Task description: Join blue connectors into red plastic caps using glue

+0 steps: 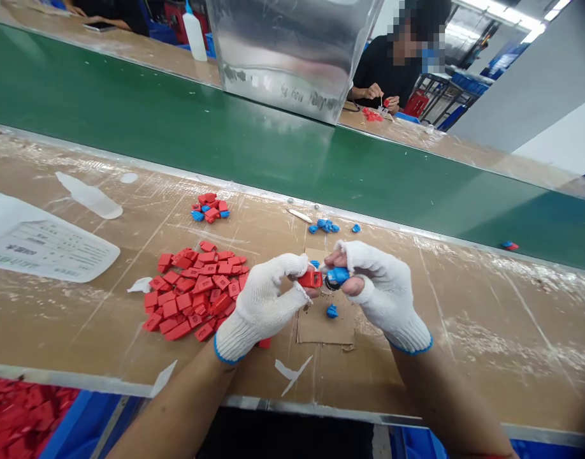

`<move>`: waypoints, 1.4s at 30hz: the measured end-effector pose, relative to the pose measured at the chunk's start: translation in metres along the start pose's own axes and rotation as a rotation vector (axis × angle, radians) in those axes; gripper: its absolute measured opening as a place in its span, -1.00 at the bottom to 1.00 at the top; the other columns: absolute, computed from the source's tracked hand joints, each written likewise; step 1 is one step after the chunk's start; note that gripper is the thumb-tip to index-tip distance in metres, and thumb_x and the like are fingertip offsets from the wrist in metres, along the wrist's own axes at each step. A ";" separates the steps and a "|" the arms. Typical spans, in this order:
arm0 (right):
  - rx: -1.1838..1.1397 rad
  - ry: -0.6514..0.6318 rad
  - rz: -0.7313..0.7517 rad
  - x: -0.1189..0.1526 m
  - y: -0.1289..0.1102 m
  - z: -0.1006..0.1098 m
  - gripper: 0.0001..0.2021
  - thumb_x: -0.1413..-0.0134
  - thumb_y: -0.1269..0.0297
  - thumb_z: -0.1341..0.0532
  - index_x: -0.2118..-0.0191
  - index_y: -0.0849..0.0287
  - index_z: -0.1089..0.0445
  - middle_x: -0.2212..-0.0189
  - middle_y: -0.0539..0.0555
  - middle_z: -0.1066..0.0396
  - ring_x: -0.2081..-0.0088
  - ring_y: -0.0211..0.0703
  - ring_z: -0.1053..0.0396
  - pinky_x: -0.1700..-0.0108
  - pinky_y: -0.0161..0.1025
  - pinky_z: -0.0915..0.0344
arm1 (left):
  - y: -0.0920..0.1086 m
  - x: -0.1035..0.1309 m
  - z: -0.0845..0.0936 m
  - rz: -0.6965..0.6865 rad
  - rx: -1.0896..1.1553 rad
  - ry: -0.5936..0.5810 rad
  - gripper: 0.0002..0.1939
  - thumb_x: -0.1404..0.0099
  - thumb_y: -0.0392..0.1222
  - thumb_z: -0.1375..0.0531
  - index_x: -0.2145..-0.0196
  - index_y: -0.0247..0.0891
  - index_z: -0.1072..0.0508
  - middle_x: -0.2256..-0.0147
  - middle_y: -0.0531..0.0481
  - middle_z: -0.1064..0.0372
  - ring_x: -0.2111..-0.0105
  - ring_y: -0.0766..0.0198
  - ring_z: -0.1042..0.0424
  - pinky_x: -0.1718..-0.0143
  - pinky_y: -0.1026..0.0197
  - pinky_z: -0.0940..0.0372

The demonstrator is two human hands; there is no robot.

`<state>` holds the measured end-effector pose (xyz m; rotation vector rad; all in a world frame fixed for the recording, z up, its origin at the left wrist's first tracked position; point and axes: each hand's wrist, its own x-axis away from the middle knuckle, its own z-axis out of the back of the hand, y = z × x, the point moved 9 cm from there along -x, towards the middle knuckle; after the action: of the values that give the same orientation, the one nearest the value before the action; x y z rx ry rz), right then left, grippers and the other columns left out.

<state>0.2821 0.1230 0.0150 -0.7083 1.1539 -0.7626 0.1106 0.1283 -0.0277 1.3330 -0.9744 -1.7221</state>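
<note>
Workshop: green belt (pixel 144 121) runs behind brown table (pixel 493 319). Shiny bin (pixel 292 51) beyond, contents hidden. Blue crate (pixel 75 424) below, lower left, full of red parts. Red heap (pixel 192 290) on table. Left hand (pixel 264 299): fingers closed on red piece (pixel 310 279); right hand (pixel 385 287): fingers pinching blue piece (pixel 338 275), above cardboard. Both pieces likely light, stiff, perhaps slick; best gripped by outer sides.

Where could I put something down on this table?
Right of the right hand, the brown table looks open, just flecked. So does the patch between the printed white thing and the near edge. It's crowded around the left hand, red pile and blue bits.
</note>
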 end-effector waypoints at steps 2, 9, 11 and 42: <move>0.023 -0.033 0.006 0.000 0.002 -0.006 -0.73 -0.26 -0.05 -0.45 0.20 0.05 -0.62 0.30 0.02 -0.65 0.31 -0.12 -0.60 0.22 -0.16 -0.56 | 0.003 0.000 0.000 -0.043 -0.014 0.005 -0.90 -0.22 -0.31 -0.35 0.35 -0.22 -0.48 0.38 0.05 -0.57 0.43 0.32 -0.48 0.28 0.24 -0.43; 0.030 -0.042 0.064 0.001 0.001 -0.007 -0.79 -0.27 0.04 -0.46 0.23 0.06 -0.61 0.26 0.05 -0.68 0.25 -0.06 -0.67 0.17 -0.13 -0.62 | -0.004 0.003 0.004 -0.025 -0.042 0.009 -0.90 -0.32 -0.19 -0.32 0.27 -0.22 -0.48 0.34 0.01 -0.55 0.39 0.27 -0.47 0.29 0.21 -0.39; 0.026 -0.030 0.110 0.001 -0.003 -0.007 -0.85 -0.28 0.10 -0.46 0.19 0.04 -0.62 0.23 0.04 -0.68 0.22 -0.07 -0.67 0.13 -0.15 -0.62 | -0.008 0.004 -0.001 0.029 -0.013 -0.056 -0.79 -0.45 -0.03 -0.24 0.25 -0.22 -0.45 0.38 0.02 -0.47 0.44 0.28 -0.38 0.33 0.19 -0.35; 0.221 -0.153 0.221 -0.005 -0.025 -0.028 -0.64 -0.41 0.11 -0.34 0.45 0.08 -0.38 0.50 0.00 -0.43 0.42 -0.17 -0.39 0.37 -0.20 -0.43 | -0.024 0.018 -0.030 0.254 0.204 -0.348 -0.40 -0.58 0.34 0.10 0.37 -0.19 -0.30 0.47 0.09 -0.10 0.47 0.28 -0.03 0.40 0.13 -0.01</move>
<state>0.2497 0.1105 0.0306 -0.4381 0.9718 -0.6260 0.1344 0.1188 -0.0623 0.9916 -1.4831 -1.7216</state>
